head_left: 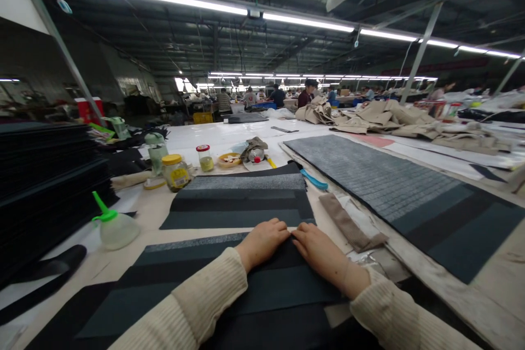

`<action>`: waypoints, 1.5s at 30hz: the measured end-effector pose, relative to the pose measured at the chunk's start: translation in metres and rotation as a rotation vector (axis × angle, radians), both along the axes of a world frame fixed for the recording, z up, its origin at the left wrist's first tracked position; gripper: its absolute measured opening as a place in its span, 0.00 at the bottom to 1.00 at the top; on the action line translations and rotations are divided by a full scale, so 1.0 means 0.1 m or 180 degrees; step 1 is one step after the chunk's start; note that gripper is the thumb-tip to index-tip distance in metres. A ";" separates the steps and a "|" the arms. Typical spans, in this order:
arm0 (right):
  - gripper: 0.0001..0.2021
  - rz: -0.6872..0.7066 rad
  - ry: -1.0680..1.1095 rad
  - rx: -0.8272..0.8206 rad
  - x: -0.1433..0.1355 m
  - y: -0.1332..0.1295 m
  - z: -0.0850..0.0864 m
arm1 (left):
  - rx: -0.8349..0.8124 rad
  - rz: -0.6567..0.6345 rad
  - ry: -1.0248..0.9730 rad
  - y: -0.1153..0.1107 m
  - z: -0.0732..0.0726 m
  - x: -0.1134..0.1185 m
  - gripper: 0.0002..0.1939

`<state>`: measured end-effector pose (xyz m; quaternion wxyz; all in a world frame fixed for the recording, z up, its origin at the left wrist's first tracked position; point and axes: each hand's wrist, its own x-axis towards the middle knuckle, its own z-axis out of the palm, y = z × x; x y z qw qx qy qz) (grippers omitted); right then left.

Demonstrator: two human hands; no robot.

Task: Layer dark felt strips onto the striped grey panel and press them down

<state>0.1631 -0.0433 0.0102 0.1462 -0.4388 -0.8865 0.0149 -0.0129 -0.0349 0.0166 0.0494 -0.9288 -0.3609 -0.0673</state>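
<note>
A dark fabric panel (164, 279) with grey-green and black bands lies across the near side of the table. At its upper edge, my left hand (262, 243) and my right hand (324, 251) meet almost fingertip to fingertip. Both hands have their fingers bent and closed on that edge; my own hands partly hide the grip. Just beyond them lies a second dark banded panel (241, 208) with a speckled grey strip. Its lower right corner comes close to my right fingers.
At left are a tall stack of dark panels (49, 186) and a squeeze bottle with green nozzle (118, 229). Behind stand a yellow-lidded jar (175, 174) and red-lidded jar (204, 158). At right, a blue-handled tool (314, 179), brown folded cloth (348, 221) and stacked grey panels (369, 175).
</note>
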 end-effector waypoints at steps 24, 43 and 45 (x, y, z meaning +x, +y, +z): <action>0.10 0.0310 -0.0761 0.0068 -0.47 -0.08 0.12 | 0.0096 0.0110 -0.0098 -0.15 -0.05 -0.76 0.09; 0.12 0.0662 -0.0515 -0.0234 -1.03 -0.15 0.14 | 0.0357 0.0067 0.0063 -0.37 -0.04 -1.25 0.07; 0.12 0.0707 -0.0491 -0.0230 -1.14 -0.16 0.11 | 0.0356 0.0031 0.0125 -0.36 -0.03 -1.23 0.06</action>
